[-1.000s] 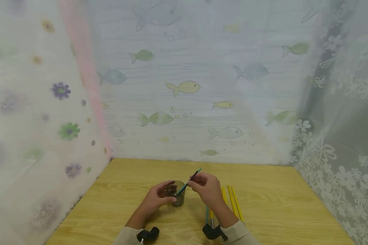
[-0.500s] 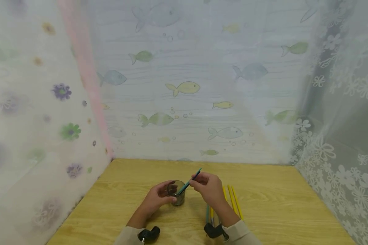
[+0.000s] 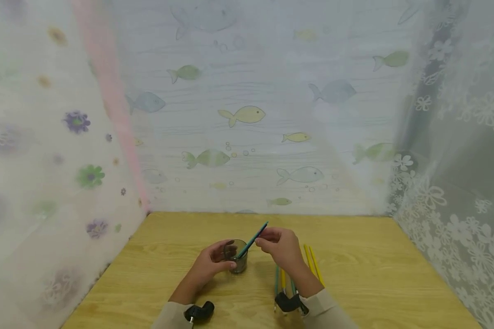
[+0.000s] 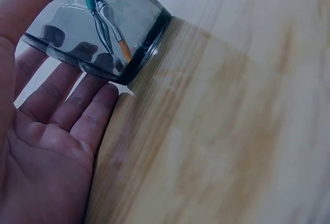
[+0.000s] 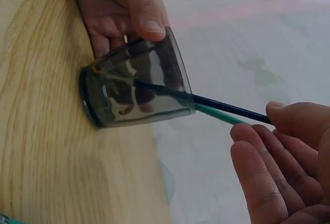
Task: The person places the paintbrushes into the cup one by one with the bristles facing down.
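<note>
My left hand holds a dark tinted glass, fingers round its far side and thumb at the near side. Two paintbrushes lean inside it, a dark blue one and a green one. Through the glass wall, the left wrist view shows their metal ferrules and an orange bristle tip down at the base. With thumb and fingertips, my right hand pinches the dark blue handle near its upper end. The green handle's end overlaps the fingertips in the right wrist view.
Yellow-handled paintbrushes lie on the wooden table right of my right forearm. More brushes, including a teal one, lie partly under that wrist and its black mount. A fish-patterned curtain hangs behind the table.
The two brush handles, slightly apart at the top earlier, now lie closer together. My right fingers have shifted slightly along them; the left hand keeps the glass in place.
</note>
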### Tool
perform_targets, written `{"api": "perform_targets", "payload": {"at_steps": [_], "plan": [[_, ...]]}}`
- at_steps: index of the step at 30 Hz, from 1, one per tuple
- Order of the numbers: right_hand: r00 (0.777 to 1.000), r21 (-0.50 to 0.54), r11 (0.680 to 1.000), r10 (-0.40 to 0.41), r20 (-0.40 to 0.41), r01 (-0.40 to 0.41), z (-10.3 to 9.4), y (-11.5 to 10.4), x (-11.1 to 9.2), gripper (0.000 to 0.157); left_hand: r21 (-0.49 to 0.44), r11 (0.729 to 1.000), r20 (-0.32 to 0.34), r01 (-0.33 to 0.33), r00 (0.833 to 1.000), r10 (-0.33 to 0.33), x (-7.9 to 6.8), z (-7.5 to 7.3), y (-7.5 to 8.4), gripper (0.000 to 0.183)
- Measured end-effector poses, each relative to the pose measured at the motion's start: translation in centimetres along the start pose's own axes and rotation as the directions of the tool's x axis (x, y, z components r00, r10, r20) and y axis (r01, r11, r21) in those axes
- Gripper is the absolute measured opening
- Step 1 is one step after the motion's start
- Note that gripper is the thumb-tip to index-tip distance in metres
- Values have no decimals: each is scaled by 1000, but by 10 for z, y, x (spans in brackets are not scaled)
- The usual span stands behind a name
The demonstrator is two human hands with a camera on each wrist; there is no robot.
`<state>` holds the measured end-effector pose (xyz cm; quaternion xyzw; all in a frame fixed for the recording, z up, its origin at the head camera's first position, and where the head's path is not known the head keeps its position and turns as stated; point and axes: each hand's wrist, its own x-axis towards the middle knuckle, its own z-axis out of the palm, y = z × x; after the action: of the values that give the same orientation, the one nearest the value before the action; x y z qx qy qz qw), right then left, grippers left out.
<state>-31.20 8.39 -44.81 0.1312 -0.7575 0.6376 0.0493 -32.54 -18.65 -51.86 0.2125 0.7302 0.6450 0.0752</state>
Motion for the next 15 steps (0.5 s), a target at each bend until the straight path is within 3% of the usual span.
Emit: {"api": "perform_targets", "payload": {"at_steps": [15], "plan": [[1000,-37,999,4,23,-4,-9,-2,1,28,-14,1000,2,-8,1000,8,2,-2,-4,73]]}}
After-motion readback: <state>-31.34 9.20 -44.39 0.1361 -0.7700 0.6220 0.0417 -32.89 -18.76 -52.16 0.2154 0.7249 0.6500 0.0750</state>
